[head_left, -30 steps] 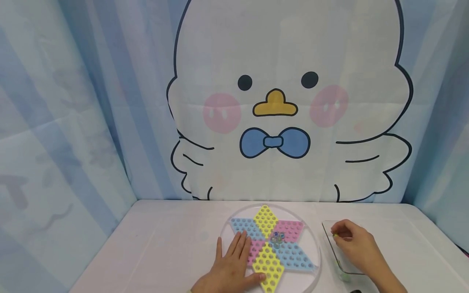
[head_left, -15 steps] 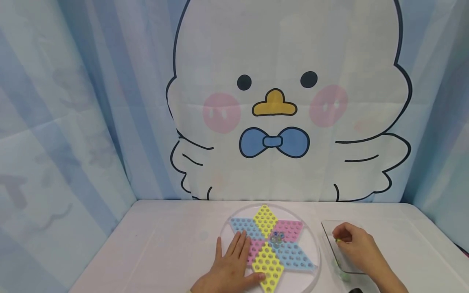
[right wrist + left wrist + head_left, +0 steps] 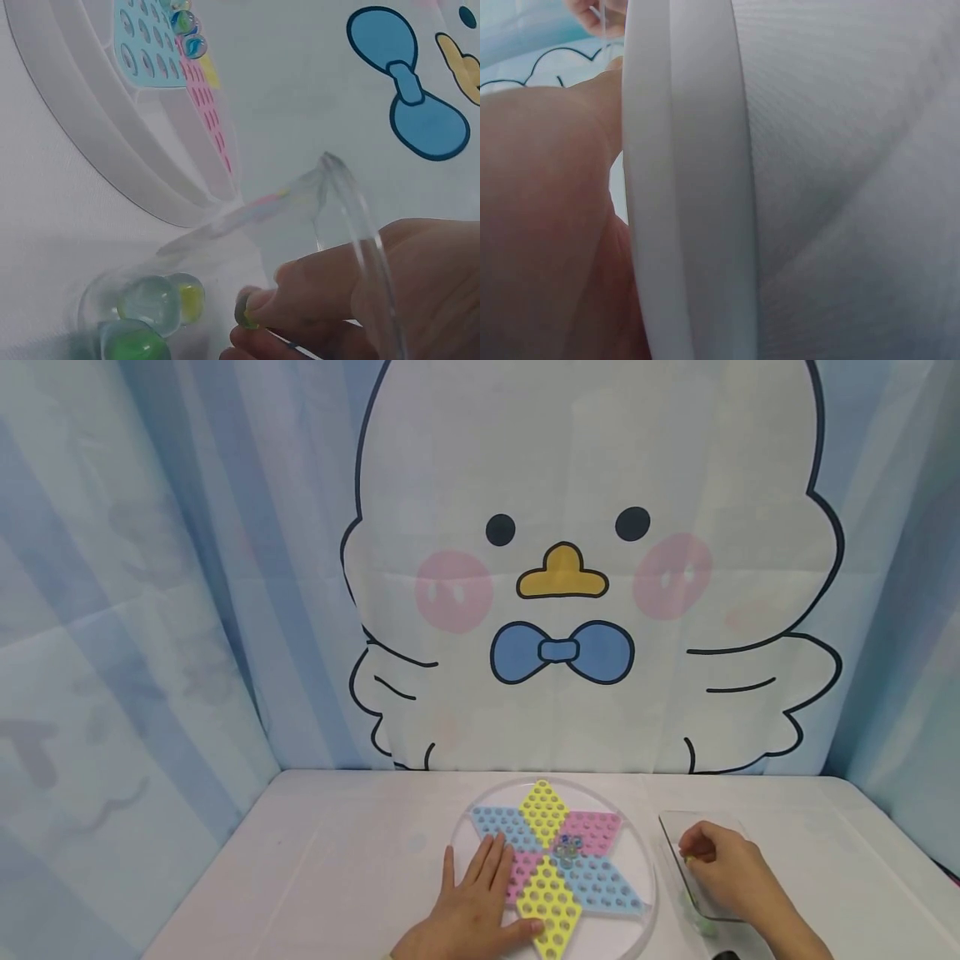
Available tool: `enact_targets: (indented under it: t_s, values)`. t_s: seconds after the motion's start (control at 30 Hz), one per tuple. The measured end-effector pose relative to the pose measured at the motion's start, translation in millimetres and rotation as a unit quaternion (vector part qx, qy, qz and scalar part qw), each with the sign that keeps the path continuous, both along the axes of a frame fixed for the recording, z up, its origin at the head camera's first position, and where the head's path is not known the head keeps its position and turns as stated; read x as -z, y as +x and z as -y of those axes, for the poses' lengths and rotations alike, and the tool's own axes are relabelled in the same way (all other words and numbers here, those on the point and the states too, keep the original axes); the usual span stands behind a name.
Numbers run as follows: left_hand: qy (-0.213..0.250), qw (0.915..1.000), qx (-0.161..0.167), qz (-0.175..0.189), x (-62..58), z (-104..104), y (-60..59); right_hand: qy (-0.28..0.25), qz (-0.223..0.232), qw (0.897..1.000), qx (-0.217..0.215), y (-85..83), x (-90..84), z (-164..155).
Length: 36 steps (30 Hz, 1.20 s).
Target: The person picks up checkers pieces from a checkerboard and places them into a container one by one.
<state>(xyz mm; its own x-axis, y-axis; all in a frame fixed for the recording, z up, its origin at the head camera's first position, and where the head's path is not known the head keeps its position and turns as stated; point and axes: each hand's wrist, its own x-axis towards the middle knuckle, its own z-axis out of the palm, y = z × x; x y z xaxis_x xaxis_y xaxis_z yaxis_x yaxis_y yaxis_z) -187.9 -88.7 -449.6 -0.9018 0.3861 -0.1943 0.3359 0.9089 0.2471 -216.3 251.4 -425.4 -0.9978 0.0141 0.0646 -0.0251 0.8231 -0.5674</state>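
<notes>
Left hand (image 3: pixel 476 906) spread, right hand (image 3: pixel 726 867) at lower right is pinching a round yellow-green glassy marble (image 3: pixel 242 309), its smoothness perhaps inviting a slip.

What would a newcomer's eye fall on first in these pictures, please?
It would probably land on the huge cartoon bird with its blue bow tie, on the backdrop behind the table. Next comes the star-patterned board in yellow, pink and blue, where the left hand rests on the left side. To its right, the right hand pinches a yellow-green marble at a clear box.
</notes>
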Motion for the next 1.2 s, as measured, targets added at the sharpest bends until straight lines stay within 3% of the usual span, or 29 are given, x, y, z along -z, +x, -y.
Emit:
enact_targets:
  t_s: [0.27, 0.47, 0.6, 0.83, 1.07, 1.2]
  values:
    - [-0.002, 1.0, 0.0, 0.005, -0.8, -0.5, -0.4, 0.02, -0.009, 1.0, -0.004, 0.4, 0.3, 1.6]
    - [0.003, 1.0, 0.004, 0.005, -1.3, 0.2, 0.1, 0.006, -0.002, 1.0, 0.008, 0.8, -3.3, 2.2]
    - [0.009, 0.9999, 0.01, -0.003, -1.3, 1.5, 1.1, -0.003, -0.02, 1.0, 0.019, 2.8, -6.8, 3.1]
    - [0.001, 0.9999, 0.011, -0.003, -1.9, 1.1, 0.8, -0.008, -0.079, 0.997, 0.025, 7.6, -10.4, 6.8]
    - [-0.006, 1.0, 0.005, -0.003, -3.2, -0.1, 1.0, -0.026, -0.179, 0.983, 0.019, 11.1, -11.0, 14.0]
    - [-0.006, 1.0, 0.006, -0.003, -2.8, -0.3, 0.6, -0.036, -0.206, 0.978, 0.02, 13.2, -11.8, 19.3]
